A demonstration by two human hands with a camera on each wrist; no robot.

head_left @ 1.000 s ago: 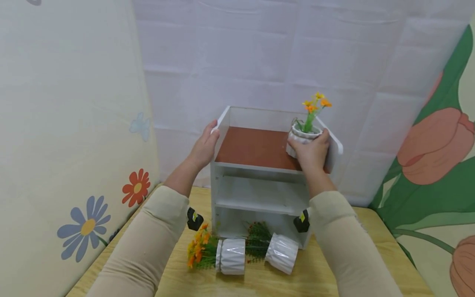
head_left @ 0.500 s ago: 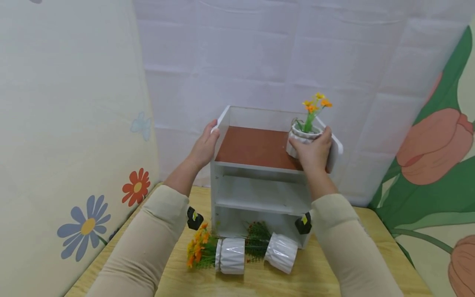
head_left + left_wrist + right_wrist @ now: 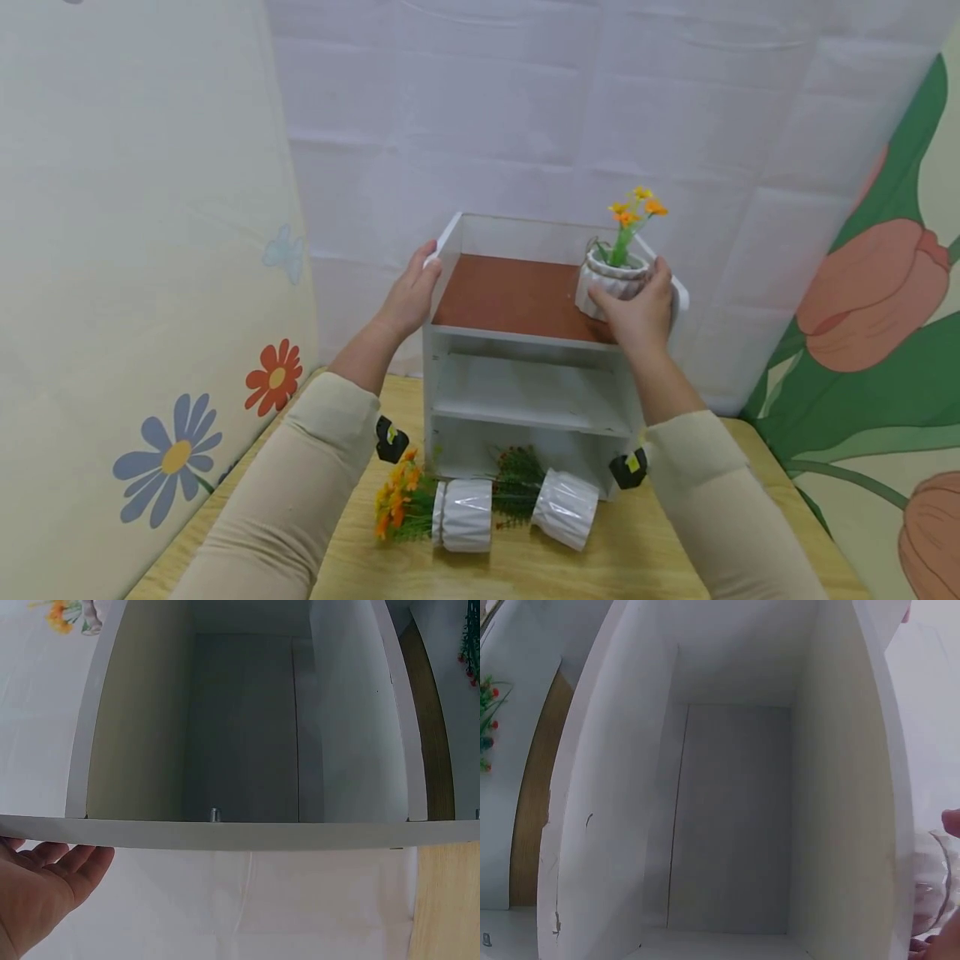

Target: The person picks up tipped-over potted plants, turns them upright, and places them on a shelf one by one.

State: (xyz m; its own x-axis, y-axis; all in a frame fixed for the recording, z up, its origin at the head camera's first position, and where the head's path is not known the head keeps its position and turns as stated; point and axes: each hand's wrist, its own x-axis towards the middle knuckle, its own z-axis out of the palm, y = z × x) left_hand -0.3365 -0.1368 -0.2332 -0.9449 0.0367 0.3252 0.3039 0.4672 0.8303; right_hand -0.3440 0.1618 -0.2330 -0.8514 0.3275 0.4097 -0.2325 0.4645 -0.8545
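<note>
A small white cabinet [image 3: 532, 336] with a reddish-brown top [image 3: 510, 292] stands before me. My left hand [image 3: 408, 292] rests on the outer face of its left side panel. In the left wrist view the left fingers [image 3: 90, 870] lie fairly straight along that panel. At the top's right end, my right hand [image 3: 641, 308] holds a white ribbed flowerpot [image 3: 600, 296] with yellow-orange flowers, thumb in front and fingers round its right side. The pot stands upright on the top. In the right wrist view only part of the pot [image 3: 928, 881] and hand show.
Two white flowerpots lie on their sides on the wooden table [image 3: 525, 575]: one with orange flowers [image 3: 465, 517], one with red-dotted greenery [image 3: 566, 508]. Both lie before the cabinet's lower compartment. Cloth backdrops stand behind and at both sides.
The right hand has turned and shifted slightly right, its thumb sliding right across the pot's front. The pot stays in place on the cabinet. My left hand keeps its place.
</note>
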